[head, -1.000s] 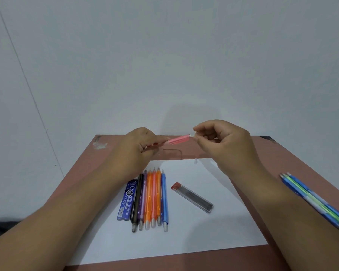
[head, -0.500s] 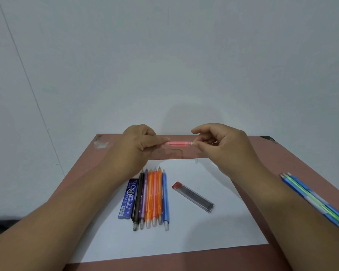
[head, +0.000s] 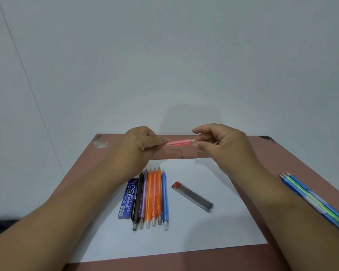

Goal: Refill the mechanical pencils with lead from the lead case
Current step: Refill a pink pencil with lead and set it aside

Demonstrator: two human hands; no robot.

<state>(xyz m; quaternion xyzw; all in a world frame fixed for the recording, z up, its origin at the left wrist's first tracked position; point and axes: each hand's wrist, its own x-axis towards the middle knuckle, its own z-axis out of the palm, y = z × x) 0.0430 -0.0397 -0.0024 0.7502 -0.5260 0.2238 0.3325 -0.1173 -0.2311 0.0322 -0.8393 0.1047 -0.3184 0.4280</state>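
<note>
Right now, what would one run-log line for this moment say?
left hand: grips pink pencil | right hand: fingertips at its end | clear lead case: on white paper

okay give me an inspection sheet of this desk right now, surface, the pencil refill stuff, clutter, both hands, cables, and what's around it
Surface: reddish-brown table with a white paper sheet laid on it; a pale scuff near the far left corner.
Job's things: pink pencil held level above the table; six pencils in a row on the sheet; blue lead pack beside the row; clear lead case with a red cap, lying apart on the sheet.
Clutter: blue and green pencils bunched at the right edge.
Grippers: left hand grips the pink pencil; right hand pinches at its end.
Cables: nothing seen.
Surroundings: plain pale wall.
</note>
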